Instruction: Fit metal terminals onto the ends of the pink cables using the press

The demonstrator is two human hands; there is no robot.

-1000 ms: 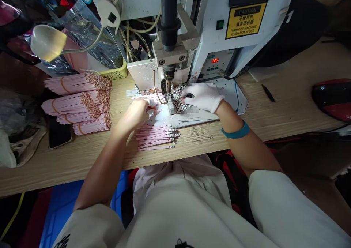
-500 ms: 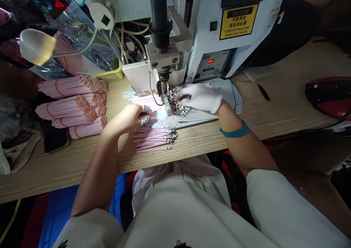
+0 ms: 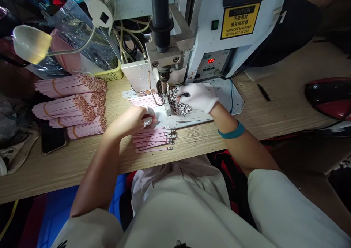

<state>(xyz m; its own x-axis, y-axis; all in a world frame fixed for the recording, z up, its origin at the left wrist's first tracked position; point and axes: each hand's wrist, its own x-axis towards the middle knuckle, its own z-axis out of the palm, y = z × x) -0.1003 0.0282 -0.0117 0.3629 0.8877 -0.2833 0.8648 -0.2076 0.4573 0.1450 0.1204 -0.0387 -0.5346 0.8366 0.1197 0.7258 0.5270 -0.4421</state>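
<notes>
The left hand (image 3: 128, 120) and gloved right hand (image 3: 199, 98) stand apart, on either side of the welder head (image 3: 163, 76). The left curls just above the loose pink strips (image 3: 152, 140), near side of the tabletop (image 3: 68, 167); whether it grips one, I cannot tell. The right presses into a heap of metal pieces (image 3: 178, 106), a small black piece (image 3: 187, 94) at its fingers. Small, steady finger moves would best keep that heap together. Since the earlier frame, the left fingers have drawn inward.
</notes>
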